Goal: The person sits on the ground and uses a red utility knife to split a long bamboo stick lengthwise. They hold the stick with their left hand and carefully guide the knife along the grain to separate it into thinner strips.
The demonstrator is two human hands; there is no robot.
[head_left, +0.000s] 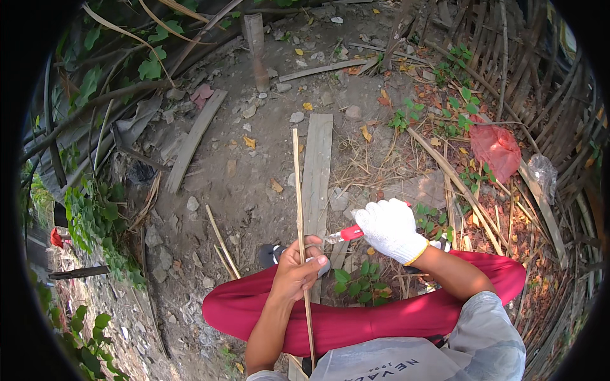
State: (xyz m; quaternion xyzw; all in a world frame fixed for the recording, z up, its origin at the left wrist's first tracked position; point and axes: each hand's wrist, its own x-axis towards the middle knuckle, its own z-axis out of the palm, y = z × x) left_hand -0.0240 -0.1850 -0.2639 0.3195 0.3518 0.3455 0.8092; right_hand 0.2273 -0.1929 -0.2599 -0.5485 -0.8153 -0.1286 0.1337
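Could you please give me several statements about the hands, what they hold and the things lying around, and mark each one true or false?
1. The bare left hand holds a long, thin, pale wooden stick. True.
2. The right hand is bare too. False: it wears a white knitted glove with a yellow edge.
3. The right hand holds a red-handled knife with a metal blade. True.
4. The thin, crumpled red plastic bag lies left of the stick. False: it lies to the right.
5. A flat, weathered grey wooden plank lies just right of the stick's upper part. True.
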